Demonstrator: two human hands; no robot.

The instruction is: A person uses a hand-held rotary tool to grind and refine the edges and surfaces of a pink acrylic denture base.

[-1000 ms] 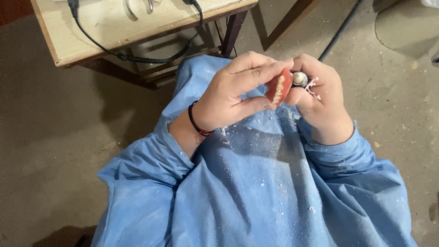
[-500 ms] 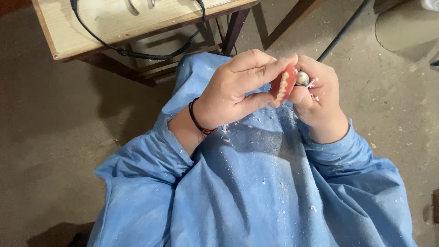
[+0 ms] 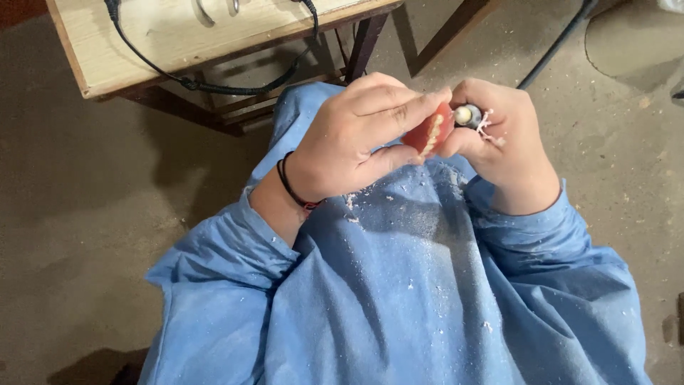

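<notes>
Since the earlier frames I see little change: my left hand (image 3: 356, 139) still pinches the denture (image 3: 429, 132) between thumb and fingers, and it has tipped slightly, so less of the tooth row faces me. The denture sits between both hands, above my lap, its pink base touching the left fingertips. My right hand (image 3: 502, 139) stays curled tight around a small tool (image 3: 468, 115); only its round metal end shows, just beside the denture, and I cannot tell whether it touches it. White shavings cling to that hand and speckle the blue gown (image 3: 399, 299).

For room: the wooden bench (image 3: 142, 43) edge lies ahead and to the left, well apart from my hands, with a black cable (image 3: 214, 87) looping off it. Its dark leg (image 3: 365, 39) stands near the left knuckles. To the right the dusty floor (image 3: 620, 142) lies open, crossed by a black hose (image 3: 556, 46).
</notes>
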